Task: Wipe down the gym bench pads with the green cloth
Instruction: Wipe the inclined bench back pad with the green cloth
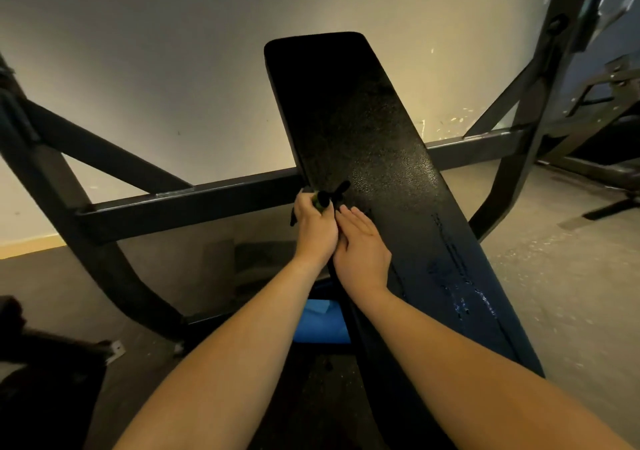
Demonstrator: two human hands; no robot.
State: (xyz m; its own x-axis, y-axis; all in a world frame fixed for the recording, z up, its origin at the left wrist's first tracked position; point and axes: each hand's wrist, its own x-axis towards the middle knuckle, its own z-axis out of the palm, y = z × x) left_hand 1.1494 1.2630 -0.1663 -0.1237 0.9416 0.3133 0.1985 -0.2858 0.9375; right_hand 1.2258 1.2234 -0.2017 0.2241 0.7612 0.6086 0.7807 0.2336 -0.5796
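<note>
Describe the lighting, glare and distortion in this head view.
Head view: dim, warm light on the wall; the long black textured bench pad shows soft glare mid-length and goes nearly black at its far end; wide-angle bending curves the dark metal frame bars; the green cloth gripped by the left hand is barely lit.

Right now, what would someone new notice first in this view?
The long black bench pad running up the middle, tilted toward the wall, with scuffed patches near its lower right. At its left edge, the left hand grips a bunched green cloth, while the right hand rests flat on the pad beside it.
</note>
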